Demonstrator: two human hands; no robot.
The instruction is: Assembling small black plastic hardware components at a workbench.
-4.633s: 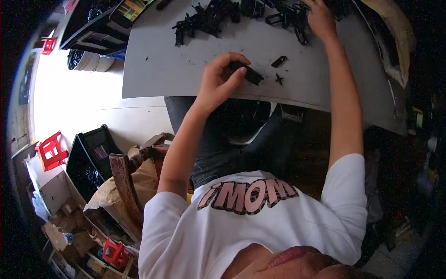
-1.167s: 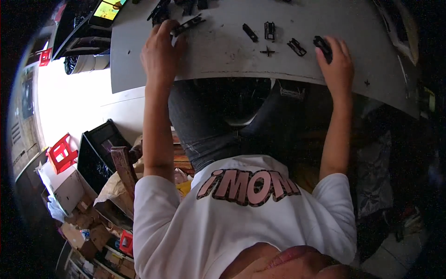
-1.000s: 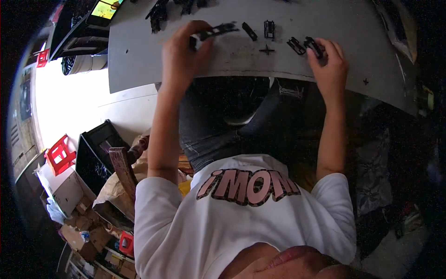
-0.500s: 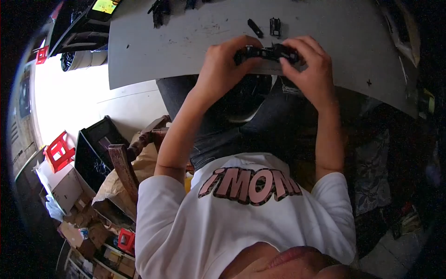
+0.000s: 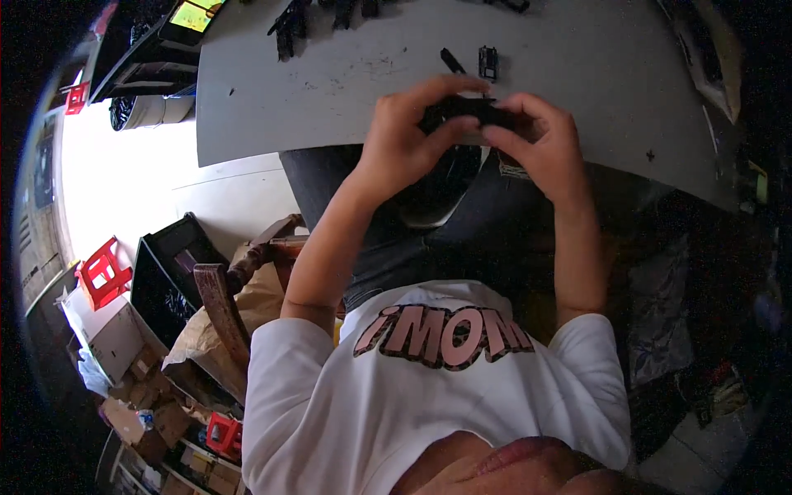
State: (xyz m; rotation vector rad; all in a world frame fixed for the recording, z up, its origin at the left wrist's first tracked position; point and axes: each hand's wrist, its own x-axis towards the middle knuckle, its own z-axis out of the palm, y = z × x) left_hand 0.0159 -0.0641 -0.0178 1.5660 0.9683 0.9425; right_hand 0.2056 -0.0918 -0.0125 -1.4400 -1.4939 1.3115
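Note:
Between my two hands is a dark, elongated plastic part (image 5: 483,109), held just above the front edge of the grey table (image 5: 330,99). My left hand (image 5: 421,124) is closed round its left end, with the thumb on the near side and the fingers over the far side. At the other end my right hand (image 5: 536,132) grips it between thumb and fingers. My fingers hide much of its shape. Just beyond my hands lie a small black rectangular part (image 5: 488,63) and a slim black strip (image 5: 451,60).
Several black parts (image 5: 289,29) lie in a pile at the far left of the table, and another black piece (image 5: 511,4) at the far edge. A tiny dark bit (image 5: 650,155) is at the right. A lit screen (image 5: 195,14) stands at the far left; a wooden chair (image 5: 219,305) is beside me.
The dark part has turned in my hands, and its pale details no longer show. My right hand has shifted slightly left, its thumb now close to my left thumb.

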